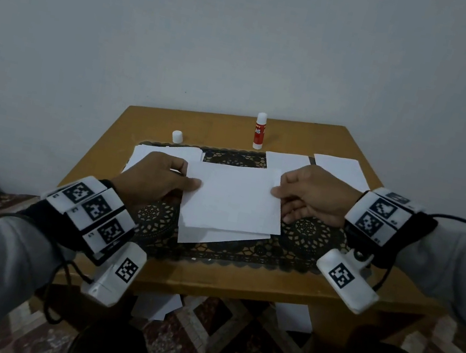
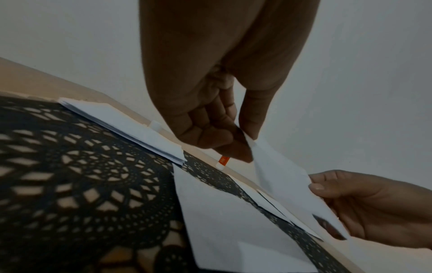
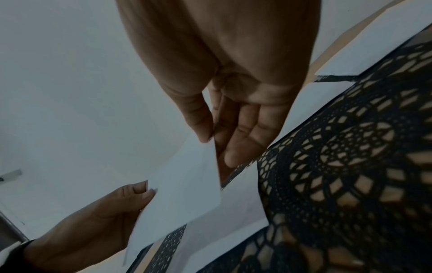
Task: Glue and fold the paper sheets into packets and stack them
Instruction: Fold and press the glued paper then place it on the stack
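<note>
The left hand (image 1: 159, 180) pinches the left edge of a white paper sheet (image 1: 232, 198), thumb on top, and the right hand (image 1: 311, 199) pinches its right edge, holding it just above another sheet (image 1: 215, 235) lying on the black lace mat (image 1: 305, 235). Loose sheets (image 1: 164, 150) lie left, on the wooden desk (image 1: 238, 280). Behind stand an uncapped glue stick (image 1: 259, 131) and its white cap (image 1: 177, 136)

Held between left hand (image 1: 159, 182) and right hand (image 1: 311, 199) above another sheet (image 1: 215, 235) on the mat (image 1: 305, 251): a sheet (image 1: 231, 197). Behind, on the worktop (image 1: 237, 283): glue stick (image 1: 259, 131), cap (image 1: 177, 136) left, paper stack (image 1: 148, 152) far left.
</note>
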### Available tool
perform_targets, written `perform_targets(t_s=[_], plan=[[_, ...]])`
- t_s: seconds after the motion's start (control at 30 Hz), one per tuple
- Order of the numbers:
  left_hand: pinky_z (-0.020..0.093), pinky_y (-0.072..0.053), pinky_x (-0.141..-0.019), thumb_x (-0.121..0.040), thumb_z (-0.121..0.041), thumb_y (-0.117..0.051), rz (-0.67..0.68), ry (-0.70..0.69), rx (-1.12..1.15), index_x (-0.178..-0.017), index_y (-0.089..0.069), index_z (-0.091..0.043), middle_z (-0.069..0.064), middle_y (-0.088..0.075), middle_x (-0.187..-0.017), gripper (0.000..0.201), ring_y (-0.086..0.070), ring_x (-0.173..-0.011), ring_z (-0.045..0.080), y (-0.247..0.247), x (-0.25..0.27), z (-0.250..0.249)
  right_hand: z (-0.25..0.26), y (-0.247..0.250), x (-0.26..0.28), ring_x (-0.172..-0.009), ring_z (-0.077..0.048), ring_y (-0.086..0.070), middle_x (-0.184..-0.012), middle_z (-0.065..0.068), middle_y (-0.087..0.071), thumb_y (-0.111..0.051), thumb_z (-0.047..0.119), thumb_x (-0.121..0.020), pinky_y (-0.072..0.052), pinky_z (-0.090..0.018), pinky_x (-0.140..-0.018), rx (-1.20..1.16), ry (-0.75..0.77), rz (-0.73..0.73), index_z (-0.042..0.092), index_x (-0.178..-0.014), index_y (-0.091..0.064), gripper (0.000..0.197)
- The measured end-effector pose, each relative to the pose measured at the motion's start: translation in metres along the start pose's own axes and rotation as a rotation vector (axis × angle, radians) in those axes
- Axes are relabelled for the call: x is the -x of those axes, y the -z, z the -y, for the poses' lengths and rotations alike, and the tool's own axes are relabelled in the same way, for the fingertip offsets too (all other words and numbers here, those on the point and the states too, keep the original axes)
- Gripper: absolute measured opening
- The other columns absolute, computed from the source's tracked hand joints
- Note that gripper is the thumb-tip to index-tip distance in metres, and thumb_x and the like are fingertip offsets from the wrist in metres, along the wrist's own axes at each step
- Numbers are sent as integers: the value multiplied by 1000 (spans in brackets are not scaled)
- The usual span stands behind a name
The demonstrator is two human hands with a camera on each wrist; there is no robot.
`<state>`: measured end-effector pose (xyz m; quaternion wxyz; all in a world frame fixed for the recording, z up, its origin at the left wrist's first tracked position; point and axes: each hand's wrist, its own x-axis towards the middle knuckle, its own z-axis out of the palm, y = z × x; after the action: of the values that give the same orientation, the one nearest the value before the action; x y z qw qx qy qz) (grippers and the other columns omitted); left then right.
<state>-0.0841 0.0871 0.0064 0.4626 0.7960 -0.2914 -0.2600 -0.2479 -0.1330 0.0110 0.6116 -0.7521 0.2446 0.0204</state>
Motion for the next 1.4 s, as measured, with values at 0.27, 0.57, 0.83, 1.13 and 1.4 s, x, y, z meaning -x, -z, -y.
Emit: perform_targets(t_s=[0.27,0.57,0.83,1.13,1.4], plan=[[20,-45,-57,-94,-31,-57,21,-20,-272,-59,-57,-8,1,-60,-54,42,-53,-48,8,0,2,1,5,2,-8,-58,-20,-66,-69,-11,-68,-61,17,-93,-56,-28,-56,135,-5,-34,3,-82,-63,18],[29,-43,-66,-93,-22,-57,54,79,-571,-56,-53,-10,8,-58,-65,40,-50,-59,17,-5,-8,10,-3,-9,-25,-53,-14,-61,-66,-7,-65,-62,22,-93,-54,-25,-54,387,26,-52,5,-76,-60,24],[26,-34,-57,-89,-24,-64,113,155,-674,-58,-52,-10,8,-51,-68,36,-45,-62,18,-5,-13,18,-11,-16,-41,-62,-17,-62,-69,-7,-65,-65,21,-91,-55,-28,-58,510,15,-42,7,-67,-60,28],[24,-33,-54,-88,-24,-66,104,178,-697,-56,-53,-10,3,-49,-62,37,-43,-57,15,-10,-14,15,-15,-17,-44,-62,-16,-60,-69,-7,-66,-65,21,-90,-51,-24,-54,579,24,-62,6,-69,-61,26],[21,-36,-53,-86,-27,-68,79,155,-769,-72,-59,-10,3,-59,-75,24,-51,-68,15,-16,-15,15,-14,-21,-46,-56,-16,-59,-69,-9,-68,-68,24,-87,-49,-24,-56,730,60,-85,7,-67,-61,28]])
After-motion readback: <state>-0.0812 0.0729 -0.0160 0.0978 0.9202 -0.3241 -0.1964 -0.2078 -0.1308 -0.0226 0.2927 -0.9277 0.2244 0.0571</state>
